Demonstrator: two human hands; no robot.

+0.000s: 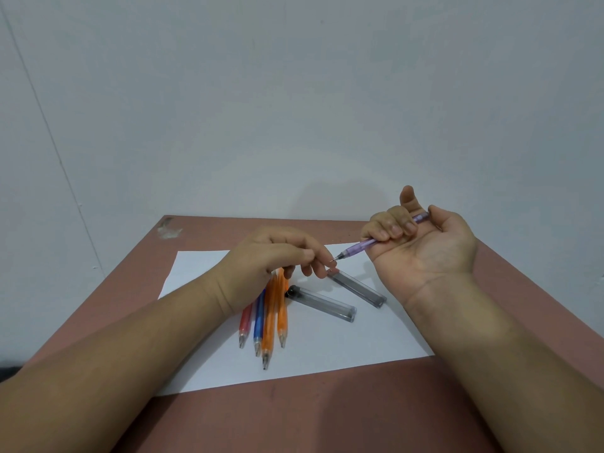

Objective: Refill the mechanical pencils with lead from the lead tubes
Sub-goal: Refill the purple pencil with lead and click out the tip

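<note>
We log: right hand [421, 246] gripping purple pencil [376, 241]; left hand [277, 256] pinching at its tip; two lead tubes [322, 304] on paper [327, 348], desk [294, 420].

You face a plain pale grey-white wall [294, 93] rising straight behind the reddish-brown surface [310, 420], with a thin seam [49, 132] slanting down the wall left of it and a scuffed patch [168, 228] at its far-left corner.

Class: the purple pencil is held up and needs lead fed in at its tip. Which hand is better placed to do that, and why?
The left hand: its fingertips sit right at the tip of the purple pencil, while the right hand grips the barrel.
</note>
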